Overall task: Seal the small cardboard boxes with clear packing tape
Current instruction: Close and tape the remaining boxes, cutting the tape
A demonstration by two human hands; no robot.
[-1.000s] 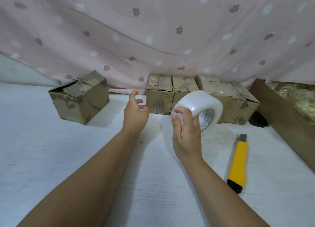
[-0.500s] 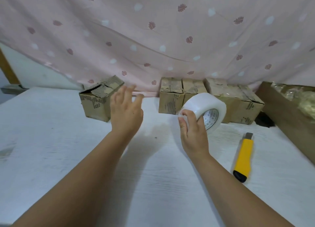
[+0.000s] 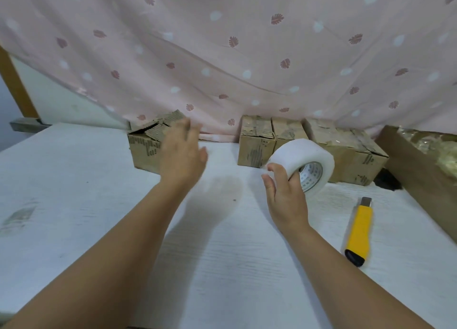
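Partly hidden: open box [image 3: 143, 153] behind blurred left hand [image 3: 181, 155]; right hand [image 3: 284, 195] grips tape [image 3: 296, 153].

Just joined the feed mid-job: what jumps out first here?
The right hand grips a white roll of packing tape, centre right. The open left hand reaches toward a small cardboard box with loose flaps at back left. A yellow utility knife lies at right.

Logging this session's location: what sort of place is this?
Probably a makeshift home packing spot, not a warehouse: a white wood-grain table, a pink leaf-print curtain hung behind it, and worn small cardboard boxes lined along it.
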